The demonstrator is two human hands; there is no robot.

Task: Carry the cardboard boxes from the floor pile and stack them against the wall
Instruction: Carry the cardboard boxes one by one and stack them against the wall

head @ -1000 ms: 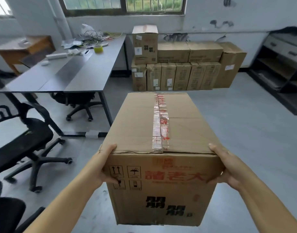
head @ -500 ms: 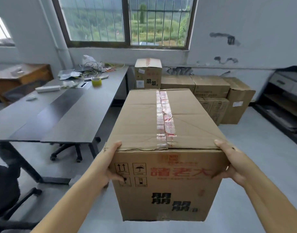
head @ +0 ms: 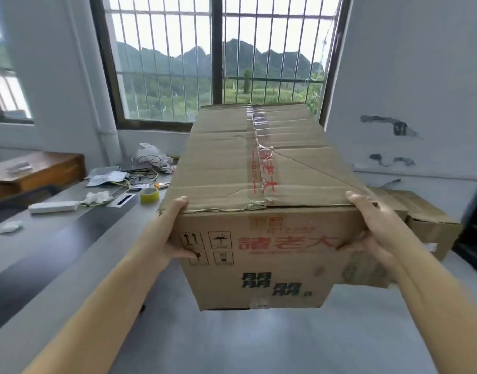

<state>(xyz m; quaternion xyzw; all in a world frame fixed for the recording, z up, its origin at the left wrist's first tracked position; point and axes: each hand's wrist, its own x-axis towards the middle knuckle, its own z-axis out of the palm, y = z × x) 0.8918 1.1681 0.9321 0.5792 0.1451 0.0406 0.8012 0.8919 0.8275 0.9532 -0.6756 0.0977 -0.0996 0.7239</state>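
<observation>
Large brown cardboard box (head: 259, 184), near face: red characters 諸老大 across the middle, right of four black handling pictograms (two up-arrows, umbrella, two more too blurred to tell). Below them, bold black characters 朋朋, printed twice, stepped down to the right, with a small mark after them, maybe "8". Small red print above the red characters, unreadable. Clear sealing tape strip (head: 261, 168) along the box top: red characters and a line of small red letters, too blurred to read.
</observation>
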